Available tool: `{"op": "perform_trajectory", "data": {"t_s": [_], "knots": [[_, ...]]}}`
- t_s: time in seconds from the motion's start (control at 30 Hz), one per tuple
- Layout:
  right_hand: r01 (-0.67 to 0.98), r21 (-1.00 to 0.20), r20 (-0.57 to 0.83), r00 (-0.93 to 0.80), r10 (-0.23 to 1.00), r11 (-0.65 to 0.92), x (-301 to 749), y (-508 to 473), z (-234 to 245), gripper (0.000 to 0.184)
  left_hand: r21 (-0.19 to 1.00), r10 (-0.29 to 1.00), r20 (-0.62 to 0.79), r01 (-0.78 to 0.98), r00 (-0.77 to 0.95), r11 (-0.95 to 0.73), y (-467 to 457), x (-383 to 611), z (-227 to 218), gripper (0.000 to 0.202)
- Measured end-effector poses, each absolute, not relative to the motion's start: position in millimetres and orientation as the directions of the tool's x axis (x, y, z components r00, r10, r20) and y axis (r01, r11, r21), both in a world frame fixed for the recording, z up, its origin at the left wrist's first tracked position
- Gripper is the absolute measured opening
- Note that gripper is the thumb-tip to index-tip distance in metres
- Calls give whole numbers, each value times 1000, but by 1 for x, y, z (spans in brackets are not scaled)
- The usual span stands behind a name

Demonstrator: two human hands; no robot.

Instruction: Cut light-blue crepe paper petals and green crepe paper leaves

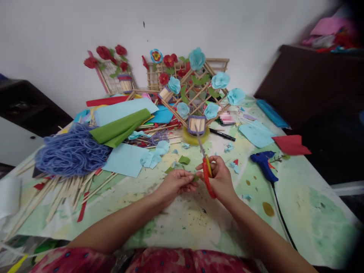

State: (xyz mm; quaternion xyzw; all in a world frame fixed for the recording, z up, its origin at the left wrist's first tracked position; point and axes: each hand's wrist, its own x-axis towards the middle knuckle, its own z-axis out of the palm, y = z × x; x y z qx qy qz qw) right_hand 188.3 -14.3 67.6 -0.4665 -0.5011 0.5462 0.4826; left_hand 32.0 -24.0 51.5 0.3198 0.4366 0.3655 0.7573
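Observation:
My left hand pinches a small piece of green paper just above the table. Close on its right, my right hand is closed round scissors with red and yellow handles, their blades pointing away from me. The fingertips of both hands nearly meet at the green piece. Beyond them stands a diamond-shaped stick lattice with light blue paper flowers and green paper leaves, a small stick pot at its foot. Loose green paper scraps lie just past my left hand.
Purple yarn, wooden sticks and folded green paper cover the left side. A blue glue gun with a black cord lies at right, near red paper. A black marker rests near the lattice; red-flowered pieces lean on the wall.

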Motion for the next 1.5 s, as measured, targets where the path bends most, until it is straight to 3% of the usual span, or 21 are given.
{"op": "perform_trajectory", "data": {"t_s": [0.57,0.77,1.0,1.3,1.5], "knots": [[-71,-992,-98,-107,989,-106,189,-19,51,45,866,864,-365,-214,348,452,-25,40,39,20],[-89,-991,-93,-105,990,-103,189,-21,50,43,905,895,-340,-158,289,395,-24,37,43,26],[-211,-967,-129,-69,989,-141,187,-23,53,51,874,894,-373,-230,247,428,-29,39,42,27],[-168,-976,-123,-81,989,-135,184,-24,48,48,927,947,-294,-205,127,315,-27,36,41,22],[-205,-969,-125,-82,989,-139,183,-26,48,48,924,936,-270,-212,226,318,-31,40,39,18]]}}
